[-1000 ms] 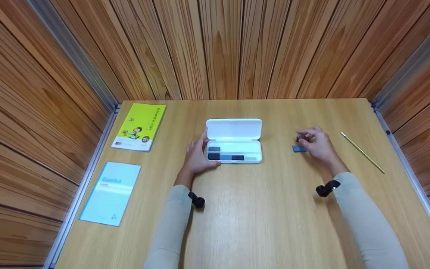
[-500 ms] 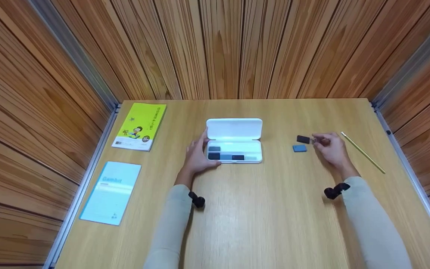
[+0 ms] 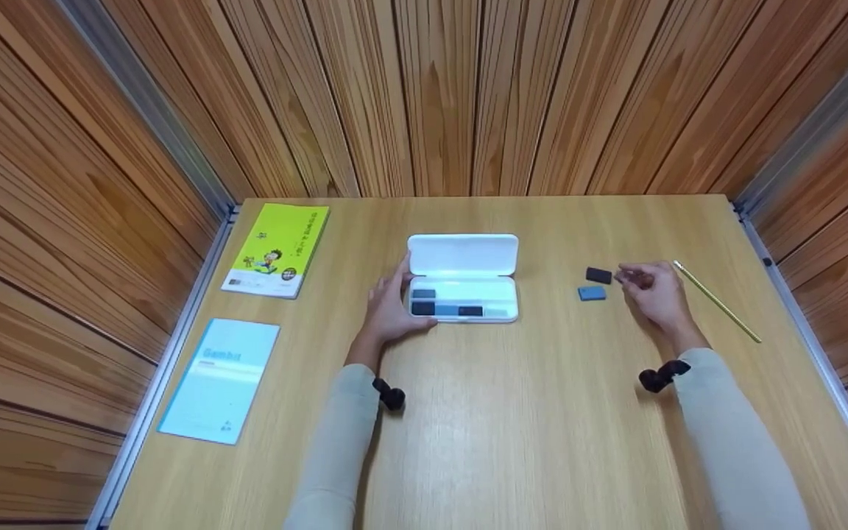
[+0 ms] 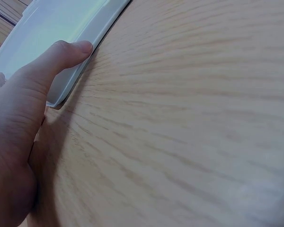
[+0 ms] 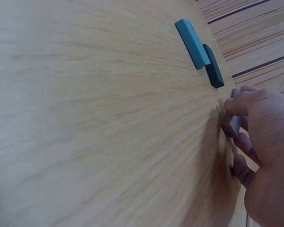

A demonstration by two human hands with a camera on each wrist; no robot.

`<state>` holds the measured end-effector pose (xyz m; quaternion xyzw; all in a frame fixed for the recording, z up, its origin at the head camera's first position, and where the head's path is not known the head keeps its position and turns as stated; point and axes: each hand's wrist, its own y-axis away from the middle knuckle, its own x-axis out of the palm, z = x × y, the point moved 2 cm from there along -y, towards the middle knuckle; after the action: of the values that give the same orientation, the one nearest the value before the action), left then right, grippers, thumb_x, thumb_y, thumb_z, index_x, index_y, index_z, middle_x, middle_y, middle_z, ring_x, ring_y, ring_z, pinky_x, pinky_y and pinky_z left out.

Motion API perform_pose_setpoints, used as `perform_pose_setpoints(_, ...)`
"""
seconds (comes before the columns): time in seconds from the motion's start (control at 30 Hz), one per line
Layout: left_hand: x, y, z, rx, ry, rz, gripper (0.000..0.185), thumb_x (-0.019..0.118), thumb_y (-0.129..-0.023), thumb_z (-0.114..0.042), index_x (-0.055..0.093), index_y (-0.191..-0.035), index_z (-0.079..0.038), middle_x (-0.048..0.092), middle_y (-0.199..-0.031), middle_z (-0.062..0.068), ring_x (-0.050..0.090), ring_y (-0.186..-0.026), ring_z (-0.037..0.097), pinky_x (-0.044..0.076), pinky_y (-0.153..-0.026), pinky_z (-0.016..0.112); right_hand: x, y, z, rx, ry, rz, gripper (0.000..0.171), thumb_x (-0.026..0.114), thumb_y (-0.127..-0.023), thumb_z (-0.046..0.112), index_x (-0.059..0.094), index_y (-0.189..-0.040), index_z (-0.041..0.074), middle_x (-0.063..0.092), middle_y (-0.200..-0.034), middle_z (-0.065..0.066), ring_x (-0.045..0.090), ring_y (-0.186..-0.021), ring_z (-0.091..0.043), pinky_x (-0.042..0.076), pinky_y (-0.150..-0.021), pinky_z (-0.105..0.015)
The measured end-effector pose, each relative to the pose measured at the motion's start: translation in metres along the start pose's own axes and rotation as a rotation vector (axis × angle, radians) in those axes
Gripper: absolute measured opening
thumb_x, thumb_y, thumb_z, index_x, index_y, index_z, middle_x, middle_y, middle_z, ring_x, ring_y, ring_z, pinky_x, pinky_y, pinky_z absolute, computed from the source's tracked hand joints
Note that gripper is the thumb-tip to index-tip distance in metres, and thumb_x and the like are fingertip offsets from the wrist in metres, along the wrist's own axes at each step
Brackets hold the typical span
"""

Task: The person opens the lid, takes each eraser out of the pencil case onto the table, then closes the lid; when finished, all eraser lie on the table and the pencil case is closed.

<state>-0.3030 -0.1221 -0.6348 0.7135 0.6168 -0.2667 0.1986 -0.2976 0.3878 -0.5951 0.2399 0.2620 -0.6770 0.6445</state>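
Note:
In the head view, my left hand [image 3: 389, 309] grips the left side of an open white pencil case [image 3: 499, 293], its thumb on the front rim [image 4: 87, 59]. Inside the case lie dark and blue rectangular blocks [image 3: 446, 310]. At the right, my right hand [image 3: 656, 294] pinches a small greyish-brown block [image 5: 232, 118], perhaps an eraser, between thumb and fingers, close to the tabletop. Left of those fingertips lie a black block [image 3: 599, 275] and, nearer me, a blue block [image 3: 592, 294], both eraser-like.
A yellow pencil [image 3: 718, 302] lies to the right of my right hand. On the far left are a yellow-green book [image 3: 277, 246] and a light-blue notebook [image 3: 219, 383]. Wood-panelled walls [image 3: 439, 96] border the table [image 3: 483, 427].
My right hand has moved right from over the black block, which now lies uncovered behind the blue one. In the last half second it has stayed nearly still. My left hand has not moved.

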Motion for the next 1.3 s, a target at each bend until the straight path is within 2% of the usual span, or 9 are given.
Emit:
perform_pose_setpoints(0.27,-0.001,0.000,0.000,0.019,0.005,0.003,0.140,0.102,-0.073,-0.050,0.014,-0.182,-0.040,0.062,-0.160,0.003,0.048,-0.150,0.032,0.028,-0.129,0.060,-0.002,0.001,0.001,-0.011,-0.016,-0.026,0.039,0.071,-0.108,0.004,0.071,-0.146,-0.004,0.054,-0.138,-0.029,0.061,-0.110,-0.016,0.041,-0.083,-0.003)
perform_pose_setpoints(0.4,0.001,0.001,0.002,0.010,0.008,0.005,0.141,0.102,-0.073,-0.051,0.014,-0.182,-0.041,0.061,-0.161,0.003,0.047,-0.151,0.031,0.026,-0.130,0.060,-0.001,0.000,0.010,-0.032,-0.024,-0.017,0.038,0.072,-0.108,0.004,0.072,-0.145,-0.002,0.056,-0.137,-0.029,0.063,-0.114,-0.023,0.042,-0.083,-0.001)
perform_pose_setpoints(0.63,0.001,0.001,0.002,0.012,0.007,0.000,0.140,0.102,-0.074,-0.051,0.014,-0.182,-0.041,0.060,-0.160,0.003,0.046,-0.151,0.031,0.026,-0.131,0.061,0.007,-0.002,0.028,-0.051,-0.039,0.092,0.040,0.069,-0.109,0.003,0.071,-0.149,0.003,0.054,-0.142,-0.030,0.056,-0.121,-0.035,0.045,-0.082,-0.007)
perform_pose_setpoints(0.77,0.001,0.001,0.001,0.009,0.002,0.002,0.140,0.102,-0.074,-0.050,0.013,-0.182,-0.042,0.060,-0.161,0.002,0.046,-0.151,0.031,0.026,-0.132,0.061,0.016,-0.004,0.038,-0.073,-0.042,0.146,0.040,0.069,-0.109,0.004,0.071,-0.150,0.003,0.055,-0.146,-0.029,0.053,-0.127,-0.040,0.043,-0.087,-0.010)
perform_pose_setpoints(0.83,0.001,0.001,0.001,0.009,0.001,0.001,0.140,0.103,-0.074,-0.050,0.013,-0.182,-0.042,0.060,-0.161,0.001,0.046,-0.151,0.031,0.025,-0.133,0.061,0.022,-0.005,0.044,-0.103,-0.026,0.156,0.040,0.070,-0.108,0.003,0.072,-0.148,0.003,0.057,-0.146,-0.028,0.054,-0.129,-0.041,0.043,-0.094,-0.015)
perform_pose_setpoints(0.93,0.001,0.001,0.000,0.008,-0.001,0.005,0.141,0.103,-0.074,-0.050,0.012,-0.182,-0.041,0.060,-0.162,0.002,0.046,-0.152,0.031,0.023,-0.134,0.062,0.033,-0.006,0.052,-0.151,0.001,0.158,0.038,0.072,-0.106,0.001,0.074,-0.145,0.003,0.060,-0.141,-0.028,0.055,-0.126,-0.042,0.044,-0.103,-0.034)
perform_pose_setpoints(1.07,0.001,0.001,0.000,0.007,-0.005,0.012,0.140,0.102,-0.075,-0.050,0.012,-0.182,-0.040,0.061,-0.162,0.002,0.046,-0.153,0.031,0.021,-0.136,0.062,0.047,-0.007,0.064,-0.163,0.053,0.177,0.037,0.073,-0.105,0.001,0.076,-0.142,0.006,0.063,-0.138,-0.026,0.056,-0.123,-0.043,0.026,-0.110,-0.065)
perform_pose_setpoints(1.17,0.000,0.000,0.000,0.002,0.006,0.020,0.140,0.103,-0.076,-0.048,0.012,-0.182,-0.041,0.061,-0.162,0.002,0.046,-0.153,0.031,0.021,-0.135,0.061,0.057,-0.009,0.073,-0.153,0.064,0.232,0.038,0.070,-0.107,0.003,0.075,-0.145,0.009,0.062,-0.142,-0.023,0.056,-0.128,-0.043,0.026,-0.117,-0.069)
perform_pose_setpoints(1.3,-0.002,-0.001,-0.001,-0.005,0.021,0.046,0.139,0.102,-0.077,-0.043,0.011,-0.182,-0.042,0.059,-0.166,0.003,0.045,-0.155,0.030,0.022,-0.134,0.059,0.070,-0.012,0.087,-0.172,0.046,0.282,0.037,0.068,-0.109,0.003,0.074,-0.145,0.007,0.060,-0.146,-0.024,0.057,-0.133,-0.044,0.047,-0.116,-0.064)
